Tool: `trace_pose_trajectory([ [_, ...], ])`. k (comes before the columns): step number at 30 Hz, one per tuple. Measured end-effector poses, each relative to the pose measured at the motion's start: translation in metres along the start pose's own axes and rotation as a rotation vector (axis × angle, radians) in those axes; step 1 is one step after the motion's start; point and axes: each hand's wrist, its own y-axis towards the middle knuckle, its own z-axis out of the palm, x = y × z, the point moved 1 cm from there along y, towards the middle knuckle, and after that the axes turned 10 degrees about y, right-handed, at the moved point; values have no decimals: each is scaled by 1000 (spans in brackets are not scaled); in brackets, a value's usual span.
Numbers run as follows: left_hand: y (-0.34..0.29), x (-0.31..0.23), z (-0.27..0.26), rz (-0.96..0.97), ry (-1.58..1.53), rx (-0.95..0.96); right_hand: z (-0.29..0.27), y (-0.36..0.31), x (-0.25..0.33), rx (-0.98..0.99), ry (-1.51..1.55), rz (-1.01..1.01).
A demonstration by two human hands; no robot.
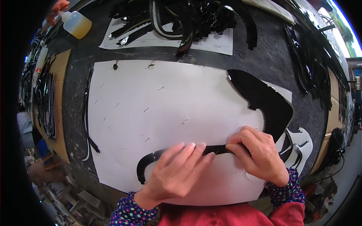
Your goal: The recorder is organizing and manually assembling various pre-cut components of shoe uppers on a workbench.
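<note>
A narrow, glossy black strip (142,164) lies on a large white sheet (128,101) near its front edge, its left end curving toward me. My left hand (174,174) rests over the strip, fingers stretched out along it and the tips on its far edge. Thumb and fingers of my right hand (260,153) pinch the strip farther right; the part under that hand is hidden. Just beyond the right hand, a wide, curved black piece (269,100) with a toothed inner edge lies across the sheet's right side.
Many black strips (211,19) are heaped on a printed paper (124,28) at the back. A bottle of yellowish liquid (77,24) stands back left. Thin black strips (87,101) lie along the sheet's left edge. Dark strips (305,64) and white cut pieces (303,145) are at the right.
</note>
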Motion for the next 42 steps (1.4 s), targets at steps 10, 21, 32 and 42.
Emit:
trace_pose_trajectory([
  [10,-4,-3,4,28,67,-7,4,-3,-1,-33,-45,-13],
  [21,-2,-5,4,22,79,-19,7,-4,-3,-72,-63,-47],
  [32,1,-2,0,13,72,-41,8,-3,-3,-57,-76,-63],
  [42,-4,0,-1,-13,-32,-12,10,-9,8,-97,-521,-236],
])
